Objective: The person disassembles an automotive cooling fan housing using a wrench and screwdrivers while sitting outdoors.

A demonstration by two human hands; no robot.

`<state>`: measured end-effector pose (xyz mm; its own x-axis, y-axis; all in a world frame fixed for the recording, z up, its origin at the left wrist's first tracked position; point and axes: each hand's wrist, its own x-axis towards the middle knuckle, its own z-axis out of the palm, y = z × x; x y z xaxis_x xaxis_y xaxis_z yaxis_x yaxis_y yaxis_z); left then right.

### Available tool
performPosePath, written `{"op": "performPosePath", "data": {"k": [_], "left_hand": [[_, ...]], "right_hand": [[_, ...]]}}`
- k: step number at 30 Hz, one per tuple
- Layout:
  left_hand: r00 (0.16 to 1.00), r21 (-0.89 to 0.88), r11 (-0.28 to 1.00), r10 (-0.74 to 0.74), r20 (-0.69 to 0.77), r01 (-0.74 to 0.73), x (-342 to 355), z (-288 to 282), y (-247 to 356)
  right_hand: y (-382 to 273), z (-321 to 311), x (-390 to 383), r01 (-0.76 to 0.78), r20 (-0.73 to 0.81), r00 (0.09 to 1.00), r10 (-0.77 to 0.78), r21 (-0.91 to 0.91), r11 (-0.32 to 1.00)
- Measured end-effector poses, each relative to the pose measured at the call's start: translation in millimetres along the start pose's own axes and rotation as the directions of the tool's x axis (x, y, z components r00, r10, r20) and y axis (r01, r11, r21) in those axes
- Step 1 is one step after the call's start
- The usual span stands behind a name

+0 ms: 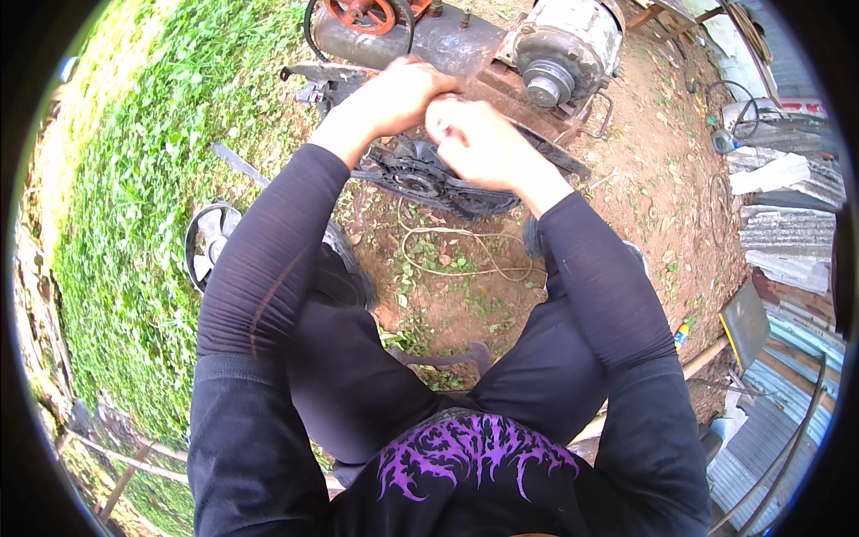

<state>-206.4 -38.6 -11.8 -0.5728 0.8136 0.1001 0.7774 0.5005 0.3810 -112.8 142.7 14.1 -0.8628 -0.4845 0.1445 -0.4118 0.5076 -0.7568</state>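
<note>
Both hands are meeting at the upper centre of the frame: left hand [394,97] and right hand [479,139] are curling closed over a black fan assembly [420,179], grasp contents hidden, below the rusty motor [564,54].

Both arms reach forward from the lower edge, sleeved in black to the wrists, and converge near the top of the view. The left hand [398,94] is curled into a loose fist, knuckles up, wrist slightly bent. The right hand [479,139] sits just beside it, fingers folded inward, the two touching or nearly so. Whether either pinches something between the fingertips is hard to tell from this angle. The knees are bent and spread below the elbows.
</note>
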Motion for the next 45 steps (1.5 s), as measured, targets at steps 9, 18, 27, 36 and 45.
{"op": "performPosePath", "data": {"k": [9,18,27,36,45], "left_hand": [[0.962,0.088,0.958,-0.274,-0.015,0.274,-27.9,-16.5,-8.6],[0.949,0.028,0.949,-0.313,-0.029,0.314,-34.9,-21.2,-10.8],[0.966,-0.128,0.959,-0.258,-0.022,0.253,-48.2,-25.9,-12.2],[0.977,-0.15,0.967,-0.214,-0.025,0.207,-53.7,-23.6,-9.7],[0.952,-0.13,0.943,-0.307,0.005,0.305,-55.3,-14.6,-22.3]], "right_hand": [[1.5,10.4,-4.3,-0.054,0.032,0.998,0.052,0.072,0.996],[45.9,-57.4,-35.5,0.141,-0.306,0.935,0.179,0.785,0.603],[-29.7,32.5,-16.3,0.003,0.247,0.967,0.059,-0.242,0.97],[10.0,-36.8,-8.3,-0.025,-0.11,0.979,0.173,0.775,0.632],[-10.7,31.4,-24.1,0.017,-0.171,0.985,0.014,0.18,0.983]]}}
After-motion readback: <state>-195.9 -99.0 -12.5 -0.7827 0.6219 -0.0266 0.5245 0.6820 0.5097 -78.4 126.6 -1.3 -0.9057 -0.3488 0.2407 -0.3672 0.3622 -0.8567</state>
